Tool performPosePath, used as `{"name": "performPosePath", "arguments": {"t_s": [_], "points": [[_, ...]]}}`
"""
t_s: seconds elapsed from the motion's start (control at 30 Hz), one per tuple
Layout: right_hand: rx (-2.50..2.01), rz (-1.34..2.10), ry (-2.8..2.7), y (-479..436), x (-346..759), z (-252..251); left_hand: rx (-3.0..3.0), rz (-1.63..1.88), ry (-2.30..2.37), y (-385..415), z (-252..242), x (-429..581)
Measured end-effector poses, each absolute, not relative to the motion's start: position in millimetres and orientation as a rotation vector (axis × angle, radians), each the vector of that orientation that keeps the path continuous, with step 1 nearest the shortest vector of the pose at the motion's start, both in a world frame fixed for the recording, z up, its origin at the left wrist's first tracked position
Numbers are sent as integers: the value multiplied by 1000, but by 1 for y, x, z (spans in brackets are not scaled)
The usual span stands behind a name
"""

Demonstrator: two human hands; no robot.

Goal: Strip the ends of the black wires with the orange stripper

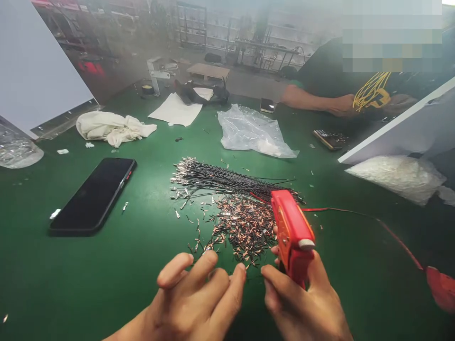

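Note:
My right hand (302,303) is wrapped round a red hand tool (291,232), which stands up from my fist. Beside it, my left hand (199,298) is over the green table with its fingers curled; whether anything small is between them is hidden. Just beyond both hands lies a heap of short black wire offcuts with copper ends (245,227). Behind the heap rests a bundle of long black wires (227,179), with metal terminals at its left end. A few loose terminals are scattered near that end.
A black phone (94,196) lies at the left. Farther back are a white cloth (112,128), a white sheet (176,110) and a clear plastic bag (252,130). Across the table, a person's hand (343,105) holds yellow wires. A red strip (387,229) trails right.

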State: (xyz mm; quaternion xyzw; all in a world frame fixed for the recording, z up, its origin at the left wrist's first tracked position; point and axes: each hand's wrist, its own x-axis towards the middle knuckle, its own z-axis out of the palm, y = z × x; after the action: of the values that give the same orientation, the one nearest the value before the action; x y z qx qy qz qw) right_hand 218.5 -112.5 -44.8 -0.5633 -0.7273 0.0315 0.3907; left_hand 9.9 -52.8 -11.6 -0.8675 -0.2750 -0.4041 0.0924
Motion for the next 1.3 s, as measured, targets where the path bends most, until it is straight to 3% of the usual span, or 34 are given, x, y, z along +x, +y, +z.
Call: {"name": "performPosePath", "arguments": {"t_s": [0.47, 0.73, 1.3], "points": [[-1639, -264, -1741, -96, 227, -29, -2675, -1217, -817, -64, -24, 18], [-1618, -199, -1764, -92, 234, -26, -2797, -1055, -885, -45, -18, 6], [-1555, 44, -1865, -105, 221, -19, -2841, -1121, -942, -47, -16, 9]]}}
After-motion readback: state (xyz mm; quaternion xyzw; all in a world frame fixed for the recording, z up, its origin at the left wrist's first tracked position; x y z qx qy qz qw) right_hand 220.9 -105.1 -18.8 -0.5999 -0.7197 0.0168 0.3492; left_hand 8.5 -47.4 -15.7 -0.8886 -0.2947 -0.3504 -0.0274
